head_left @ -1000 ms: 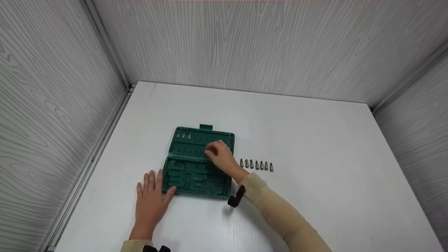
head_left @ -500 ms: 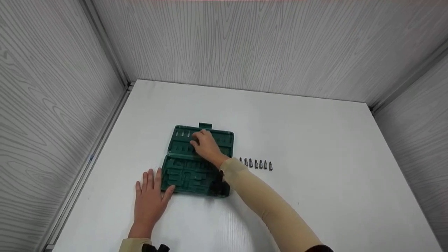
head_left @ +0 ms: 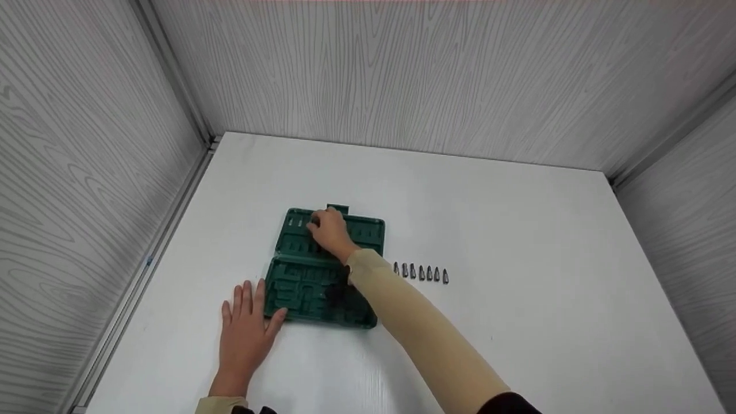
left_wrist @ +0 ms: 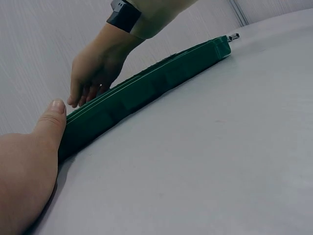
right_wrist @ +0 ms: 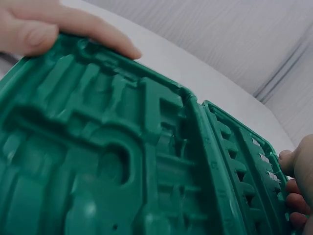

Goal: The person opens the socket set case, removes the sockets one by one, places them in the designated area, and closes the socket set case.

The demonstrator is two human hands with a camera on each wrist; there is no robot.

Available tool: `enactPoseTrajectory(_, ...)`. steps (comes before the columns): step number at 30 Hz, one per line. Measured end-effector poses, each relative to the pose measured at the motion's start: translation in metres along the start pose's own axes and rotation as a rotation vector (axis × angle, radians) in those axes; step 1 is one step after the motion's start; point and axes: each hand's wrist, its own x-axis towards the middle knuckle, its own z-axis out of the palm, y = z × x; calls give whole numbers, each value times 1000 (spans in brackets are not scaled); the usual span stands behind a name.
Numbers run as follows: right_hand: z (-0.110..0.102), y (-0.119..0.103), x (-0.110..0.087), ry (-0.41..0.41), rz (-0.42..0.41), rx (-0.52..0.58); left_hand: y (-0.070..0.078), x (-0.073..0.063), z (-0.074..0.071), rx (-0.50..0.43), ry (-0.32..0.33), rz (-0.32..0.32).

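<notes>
Curling my right hand over the unfolded green case on the white table, I cannot tell if it grips anything; my straight-fingered left hand touches the near-left corner. My sleeve blocks the right side, near 7 lined-up bits.

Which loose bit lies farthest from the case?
The rightmost bit in the head view, at the row's end; the other loose bits lie between it and the green case.
</notes>
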Motion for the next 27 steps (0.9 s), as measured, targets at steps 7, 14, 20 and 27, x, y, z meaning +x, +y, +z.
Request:
enactPoseTrajectory(7,5,-11,3,-24,105,-95,-2,-1,-3,2,21,4)
enactPoseTrajectory(14,8,-10,6,-15,203,-49,1,-1,0,-5,-12,-12)
enactPoseTrajectory(20,8,-6,6,13,202,49,2,0,-1,-10,-17,-16)
enactPoseTrajectory(27,10,-2,4,24,151,45,1,0,-1,-8,-14,-14)
